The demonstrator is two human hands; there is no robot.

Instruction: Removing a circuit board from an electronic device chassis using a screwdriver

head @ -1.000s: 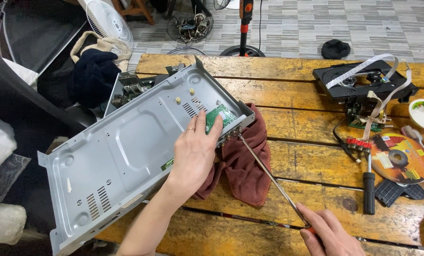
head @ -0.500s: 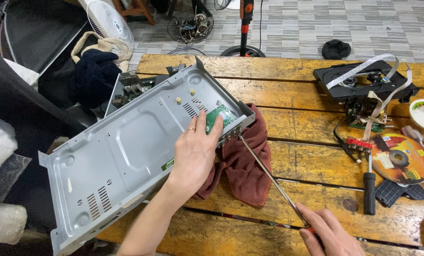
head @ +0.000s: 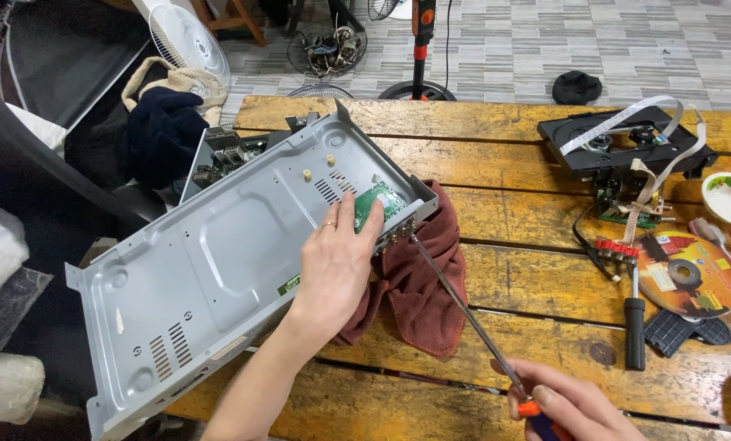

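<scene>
Fingers of the right hand (head: 574, 404) wrap tight around the orange handle of a long screwdriver (head: 463, 306). Its thin metal shaft slants up and to the left, and its tip touches the corner of a big grey metal case (head: 210, 269).

The left hand (head: 333, 265) lies flat on the case, palm down, fingers spread. It grasps nothing; it just presses on the metal. Its fingertips sit right by a small green circuit board (head: 379, 202) that peeks out at the case's corner.

The case rests tilted on the left part of a wooden table (head: 512, 278). One end hangs out past the table edge. The other end sits on a dark red cloth (head: 423, 282), which is bunched up under the corner.

On the right side of the table, well apart from the hands, lies a black disc drive (head: 623, 143) with flat white ribbon cables. Near it is a shiny disc (head: 686, 273) and another screwdriver with a black handle (head: 633, 327). A small bowl (head: 729, 196) sits at the far right edge.

Behind the table, on the floor, stands a white fan (head: 187, 45).
</scene>
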